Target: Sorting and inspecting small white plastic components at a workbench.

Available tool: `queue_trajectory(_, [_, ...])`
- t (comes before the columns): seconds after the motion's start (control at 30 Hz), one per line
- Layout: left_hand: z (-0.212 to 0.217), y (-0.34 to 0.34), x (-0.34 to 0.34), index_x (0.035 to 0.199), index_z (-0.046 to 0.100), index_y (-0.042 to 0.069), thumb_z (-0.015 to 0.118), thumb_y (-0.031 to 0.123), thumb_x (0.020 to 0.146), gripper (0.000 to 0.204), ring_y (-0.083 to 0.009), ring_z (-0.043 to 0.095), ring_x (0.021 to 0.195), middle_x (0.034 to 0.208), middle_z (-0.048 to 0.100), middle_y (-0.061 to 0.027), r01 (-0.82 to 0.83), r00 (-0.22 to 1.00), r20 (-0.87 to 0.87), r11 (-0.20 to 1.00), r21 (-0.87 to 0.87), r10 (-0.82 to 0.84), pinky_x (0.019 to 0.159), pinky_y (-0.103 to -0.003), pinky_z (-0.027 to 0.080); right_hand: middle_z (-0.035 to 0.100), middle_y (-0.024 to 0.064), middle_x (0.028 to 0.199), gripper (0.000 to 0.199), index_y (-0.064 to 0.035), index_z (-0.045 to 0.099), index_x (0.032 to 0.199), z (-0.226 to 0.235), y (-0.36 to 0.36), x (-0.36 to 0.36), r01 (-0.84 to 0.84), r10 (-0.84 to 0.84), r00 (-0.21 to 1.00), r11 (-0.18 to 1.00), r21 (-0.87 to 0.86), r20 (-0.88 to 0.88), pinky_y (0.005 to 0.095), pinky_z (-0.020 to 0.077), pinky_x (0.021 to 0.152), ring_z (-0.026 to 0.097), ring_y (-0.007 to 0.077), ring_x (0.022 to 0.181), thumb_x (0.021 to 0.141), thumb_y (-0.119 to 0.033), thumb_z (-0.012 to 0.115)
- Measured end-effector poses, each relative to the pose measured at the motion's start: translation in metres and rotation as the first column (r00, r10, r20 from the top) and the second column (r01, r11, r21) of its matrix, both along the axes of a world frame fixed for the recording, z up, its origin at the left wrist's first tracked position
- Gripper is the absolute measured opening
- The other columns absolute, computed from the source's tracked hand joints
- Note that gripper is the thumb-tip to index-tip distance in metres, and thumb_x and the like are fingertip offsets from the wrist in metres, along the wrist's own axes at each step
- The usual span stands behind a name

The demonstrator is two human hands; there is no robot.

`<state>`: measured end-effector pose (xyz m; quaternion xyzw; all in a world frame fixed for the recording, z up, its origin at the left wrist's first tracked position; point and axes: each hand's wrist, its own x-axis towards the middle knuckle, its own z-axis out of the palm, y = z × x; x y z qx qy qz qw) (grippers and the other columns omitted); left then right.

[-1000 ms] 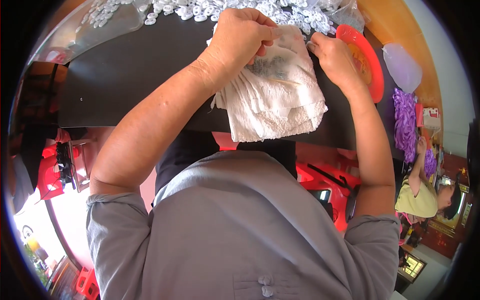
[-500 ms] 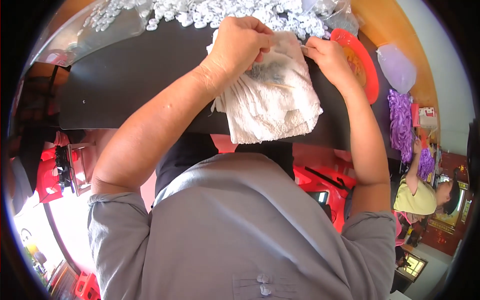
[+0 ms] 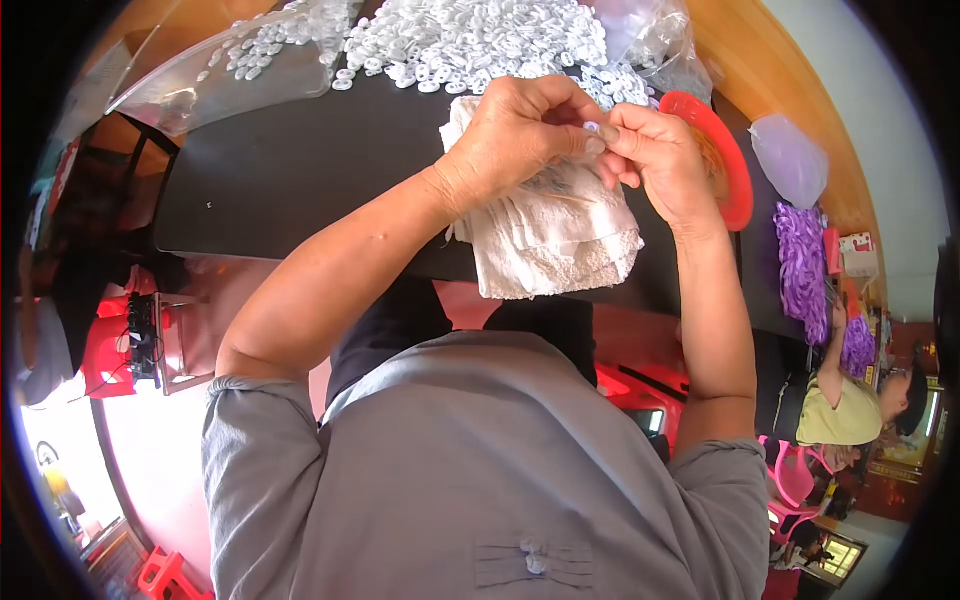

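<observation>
My left hand (image 3: 520,130) and my right hand (image 3: 665,160) meet above a folded white cloth (image 3: 555,250), fingertips pressed together. Pinched between them is a small white piece (image 3: 592,128) with a bluish tint, mostly covered by my fingers. It resembles the many small white oval pieces (image 3: 470,40) heaped beyond my hands, though its exact kind is too small to make out. The cloth lies at the near edge of the black table (image 3: 300,190), partly under my left hand. Just right of my right hand stands a red dish (image 3: 738,185) with something orange-yellow in it.
At the far left, a clear plastic tray (image 3: 190,105) carries more white oval pieces. Crumpled clear plastic bags (image 3: 660,45) lie at the back right. Further right are a pale bag (image 3: 790,155), bundled purple strips (image 3: 802,260) and another person in a yellow top (image 3: 840,412).
My hands were apart over the cloth; now they touch, the right having moved left to the left one. The view has shifted, showing more of the white heap.
</observation>
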<state>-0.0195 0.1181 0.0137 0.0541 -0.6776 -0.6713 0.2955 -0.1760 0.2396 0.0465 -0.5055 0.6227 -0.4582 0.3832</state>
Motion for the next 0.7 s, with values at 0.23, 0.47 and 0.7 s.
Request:
queue_trajectory(0.23, [0.050, -0.025, 0.031, 0.094, 0.067, -0.001, 0.068, 0.000, 0.080, 0.013, -0.0092, 0.054, 0.059, 0.078, 0.065, -0.0072, -0.309, 0.928, -0.179, 0.944, 0.119, 0.326, 0.051, -0.023, 0.043, 0.053, -0.0012, 0.063, 0.021, -0.0011, 0.063, 0.088, 0.008, -0.025, -0.005, 0.085, -0.088, 0.996, 0.989, -0.118, -0.025, 0.0192, 0.0311, 0.047, 0.050, 0.0062, 0.054, 0.093, -0.020, 0.059])
queue_trajectory(0.47, [0.125, -0.133, 0.093, 0.083, 0.065, -0.003, 0.069, 0.003, 0.077, 0.009, -0.0109, 0.050, 0.048, 0.063, 0.057, -0.0041, -0.782, 0.619, -0.399, 0.581, -0.227, 0.677, 0.043, -0.022, 0.038, 0.051, -0.0048, 0.061, 0.014, -0.0055, 0.064, 0.085, -0.014, -0.047, -0.025, 0.204, -0.239, 0.955, 0.959, -0.197, -0.176, 0.0194, 0.0310, 0.048, 0.045, 0.0028, 0.053, 0.088, -0.019, 0.065])
queue_trajectory(0.7, [0.141, -0.034, 0.143, 0.090, 0.068, -0.007, 0.060, 0.006, 0.084, 0.016, -0.0137, 0.057, 0.057, 0.078, 0.066, -0.0119, -0.482, 0.876, -0.389, 0.508, -0.714, 0.284, 0.046, -0.023, 0.041, 0.052, -0.0041, 0.064, 0.013, -0.0035, 0.062, 0.084, -0.039, -0.033, -0.066, 0.247, -0.343, 0.871, 0.925, -0.290, -0.351, 0.0204, 0.0356, 0.048, 0.045, 0.0033, 0.055, 0.086, -0.017, 0.065])
